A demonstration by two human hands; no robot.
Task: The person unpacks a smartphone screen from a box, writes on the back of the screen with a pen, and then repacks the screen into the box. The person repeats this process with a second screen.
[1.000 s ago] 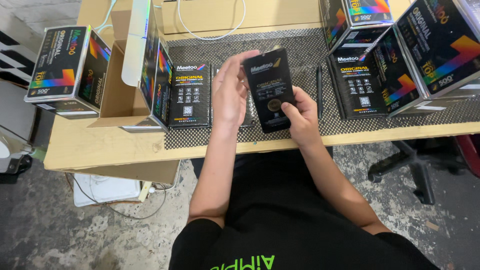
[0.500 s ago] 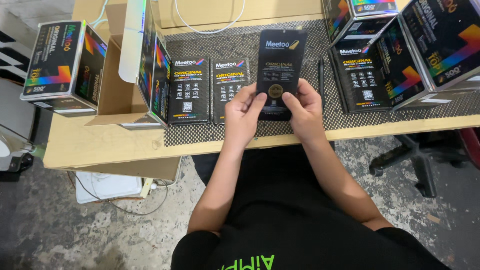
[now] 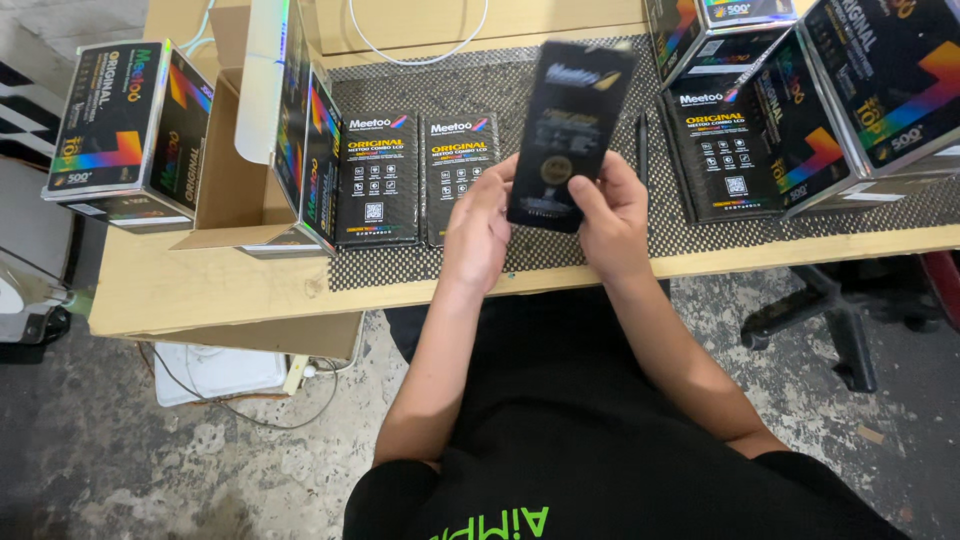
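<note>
The wooden table (image 3: 700, 262) runs past the frame top, its black mesh mat (image 3: 520, 80) partly covered. Stacked cartons (image 3: 880, 90) right of the grip are cut off. The flat black package (image 3: 566, 135), blurred, stands raised above the mat. The right hand (image 3: 612, 215) pinches its lower edge; the left hand (image 3: 478, 235) touches its left side, fingers loosely open.

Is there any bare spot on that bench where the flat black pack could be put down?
Yes: the dotted mat is bare between the two flat packs and the boxes on the right. The wood strip along the near edge is also bare. The left end is crowded by the open carton.
</note>
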